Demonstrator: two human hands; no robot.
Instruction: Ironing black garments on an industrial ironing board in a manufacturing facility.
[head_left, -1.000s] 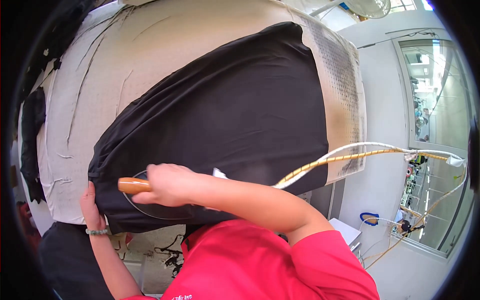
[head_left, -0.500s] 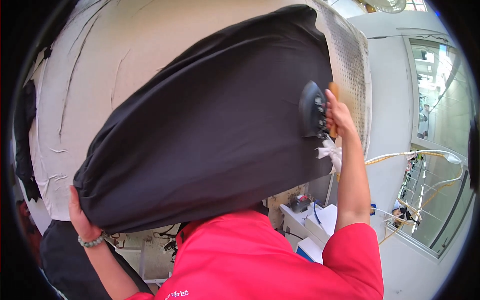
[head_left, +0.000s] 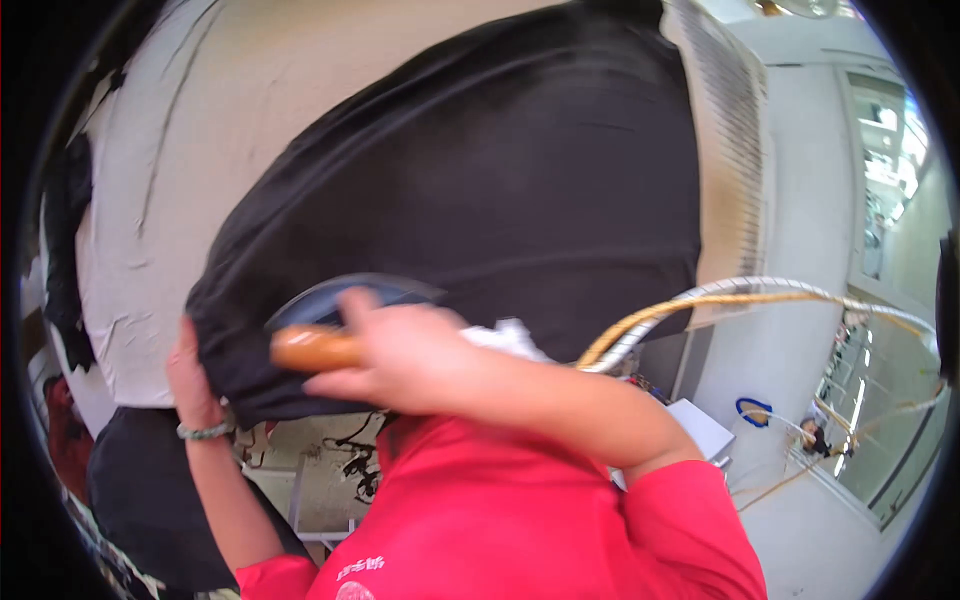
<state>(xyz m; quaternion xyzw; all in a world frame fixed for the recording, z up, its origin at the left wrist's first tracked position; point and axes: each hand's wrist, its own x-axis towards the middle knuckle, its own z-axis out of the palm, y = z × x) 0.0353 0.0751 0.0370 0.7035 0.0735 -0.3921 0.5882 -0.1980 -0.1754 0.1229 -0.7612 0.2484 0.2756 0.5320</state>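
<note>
Black cloth [head_left: 500, 190] lies spread over a pale fabric-covered pressing table. My right hand [head_left: 415, 355] is wrapped round the wooden handle of an iron [head_left: 318, 302], both blurred by motion. The iron is over the near left part of the cloth; whether its sole touches is hidden. White cloth is bunched beside its rear, next to my wrist. At the cloth's left near corner, my left hand [head_left: 195, 380] grips the edge, some of its fingers out of sight. A beaded bracelet circles that wrist.
The pale table [head_left: 270, 90] reaches away to the far left. A white and yellow hose [head_left: 700, 293] arches from the right, above my right forearm. More dark cloth [head_left: 140, 490] hangs at lower left. A white box [head_left: 700, 428] and a glazed window [head_left: 900, 190] are at right.
My right hand has swept the iron from the cloth's right side to its near left, drawing the hose along. My left hand stays at the cloth's left corner.
</note>
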